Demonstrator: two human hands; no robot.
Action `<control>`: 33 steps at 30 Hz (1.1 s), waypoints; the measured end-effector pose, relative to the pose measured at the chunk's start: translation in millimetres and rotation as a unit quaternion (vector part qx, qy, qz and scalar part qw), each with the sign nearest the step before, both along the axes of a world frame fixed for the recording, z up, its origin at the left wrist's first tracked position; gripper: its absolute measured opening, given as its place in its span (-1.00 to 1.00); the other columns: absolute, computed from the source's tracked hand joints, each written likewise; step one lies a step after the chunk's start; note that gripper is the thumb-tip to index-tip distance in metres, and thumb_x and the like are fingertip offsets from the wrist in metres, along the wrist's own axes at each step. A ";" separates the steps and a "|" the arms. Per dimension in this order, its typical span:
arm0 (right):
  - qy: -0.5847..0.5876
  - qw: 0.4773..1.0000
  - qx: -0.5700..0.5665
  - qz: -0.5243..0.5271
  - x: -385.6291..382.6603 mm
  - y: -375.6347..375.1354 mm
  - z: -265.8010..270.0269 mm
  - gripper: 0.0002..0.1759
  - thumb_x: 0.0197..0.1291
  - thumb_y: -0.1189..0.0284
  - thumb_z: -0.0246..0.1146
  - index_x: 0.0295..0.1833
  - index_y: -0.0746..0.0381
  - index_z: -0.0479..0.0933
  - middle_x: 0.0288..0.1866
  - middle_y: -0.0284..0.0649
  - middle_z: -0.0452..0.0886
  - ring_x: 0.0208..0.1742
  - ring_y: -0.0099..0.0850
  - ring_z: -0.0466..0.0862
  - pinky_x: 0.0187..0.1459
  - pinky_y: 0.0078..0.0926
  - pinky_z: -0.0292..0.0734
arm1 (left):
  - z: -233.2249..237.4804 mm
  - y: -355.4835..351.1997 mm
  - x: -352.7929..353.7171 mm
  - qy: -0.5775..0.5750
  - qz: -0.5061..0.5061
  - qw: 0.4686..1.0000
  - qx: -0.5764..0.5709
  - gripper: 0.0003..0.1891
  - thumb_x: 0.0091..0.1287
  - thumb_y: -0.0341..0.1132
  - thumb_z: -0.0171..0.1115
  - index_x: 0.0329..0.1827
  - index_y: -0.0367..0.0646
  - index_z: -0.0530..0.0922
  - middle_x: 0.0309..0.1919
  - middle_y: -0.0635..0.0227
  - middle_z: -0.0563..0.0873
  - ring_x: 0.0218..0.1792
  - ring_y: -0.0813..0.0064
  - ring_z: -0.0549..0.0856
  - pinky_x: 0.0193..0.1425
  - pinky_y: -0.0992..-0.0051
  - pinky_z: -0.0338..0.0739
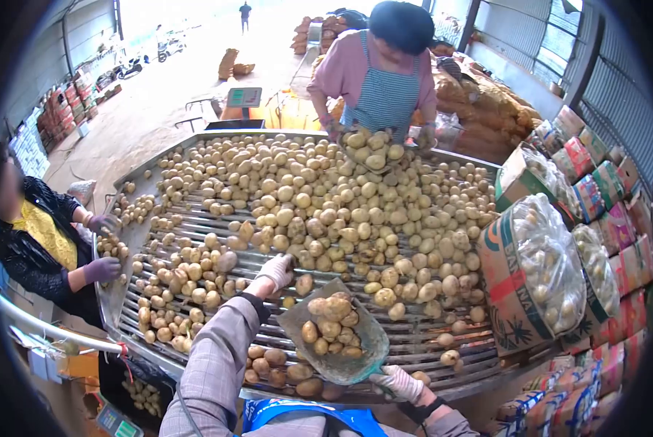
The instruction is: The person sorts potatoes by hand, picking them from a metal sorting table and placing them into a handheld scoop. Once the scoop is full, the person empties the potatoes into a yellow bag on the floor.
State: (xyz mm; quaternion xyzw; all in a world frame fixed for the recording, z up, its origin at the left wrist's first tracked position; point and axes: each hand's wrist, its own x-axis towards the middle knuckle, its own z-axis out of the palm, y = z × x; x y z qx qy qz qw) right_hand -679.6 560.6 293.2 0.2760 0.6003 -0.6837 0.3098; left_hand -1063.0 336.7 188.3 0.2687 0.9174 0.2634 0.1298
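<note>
Potatoes [297, 189] are heaped over a slatted metal table [268, 331]. My left hand [276, 272], in a pale glove, reaches over the slats beside the near edge of the heap; its fingers are bent down around something too hidden to name. A scoop [374, 342] with a grey, worn pan lies low over the slats, holding several potatoes [333, 320]. My right hand [399, 384], also gloved, is closed on the scoop's green handle end at the table's near edge. Loose potatoes [275, 368] lie left of the scoop.
Across the table a person in a striped apron [384, 87] holds another loaded scoop [366, 149]. At the left, a person with purple gloves [102, 269] touches potatoes. Right stands a cardboard box [512, 291] with bagged potatoes. A white rail [57, 331] runs lower left.
</note>
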 end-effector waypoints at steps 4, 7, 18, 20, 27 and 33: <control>0.007 1.000 -0.026 0.005 6.6 6.9 -5.5 -0.75 0.35 0.14 0.26 -0.23 0.09 0.54 -0.53 -0.47 0.52 -0.65 -0.65 0.43 -0.61 -0.70 0.31 | 7.5 17.2 7.5 0.047 0.038 0.997 -0.057 -0.67 0.23 -0.24 0.24 0.05 -0.07 0.52 -0.07 0.02 0.67 -0.02 -0.04 0.68 0.04 0.11 0.59; 0.021 0.999 -0.009 0.028 9.1 11.9 -13.0 -0.72 0.34 0.11 0.25 -0.08 0.09 0.58 -0.51 -0.49 0.52 -0.64 -0.66 0.43 -0.62 -0.70 0.31 | 7.6 24.9 11.6 0.098 -0.008 0.982 -0.162 -0.74 0.31 -0.25 0.17 0.04 -0.06 0.53 -0.04 0.05 0.66 -0.03 0.02 0.71 0.01 0.12 0.62; 0.014 1.000 0.006 0.021 3.6 14.3 6.7 -0.74 0.31 0.19 0.29 -0.24 0.16 0.54 -0.56 -0.44 0.51 -0.67 -0.63 0.43 -0.63 -0.66 0.30 | 9.0 43.3 3.7 0.113 0.016 0.975 -0.190 -0.81 0.24 -0.42 0.17 -0.16 -0.11 0.72 -0.24 0.11 0.79 -0.16 0.15 0.80 -0.12 0.20 0.69; 0.016 0.999 0.012 0.026 1.8 10.4 15.2 -0.75 0.32 0.20 0.28 -0.21 0.17 0.54 -0.55 -0.43 0.52 -0.67 -0.62 0.44 -0.62 -0.66 0.31 | 10.4 40.4 -5.4 0.070 0.052 0.979 -0.184 -0.81 0.18 -0.37 0.22 -0.19 -0.11 0.73 -0.22 0.09 0.78 -0.15 0.13 0.79 -0.12 0.18 0.68; 0.057 0.998 -0.001 0.003 20.7 17.1 -8.7 -0.74 0.34 0.20 0.28 -0.02 0.13 0.58 -0.50 -0.42 0.59 -0.56 -0.61 0.55 -0.62 -0.62 0.39 | 82.8 14.4 47.7 -0.053 0.043 0.974 0.214 -0.78 0.12 -0.19 0.39 -0.23 -0.06 0.68 -0.35 0.17 0.74 -0.29 0.19 0.74 -0.16 0.32 0.61; 0.049 0.999 0.003 -0.016 35.1 8.8 19.5 -0.70 0.34 0.17 0.21 -0.38 0.13 0.51 -0.61 -0.40 0.51 -0.70 -0.62 0.45 -0.65 -0.64 0.30 | 150.0 27.4 162.8 0.046 -0.317 0.944 0.082 -0.67 0.15 -0.26 0.44 -0.02 0.00 0.61 0.16 0.19 0.60 0.04 0.16 0.68 0.05 0.27 0.61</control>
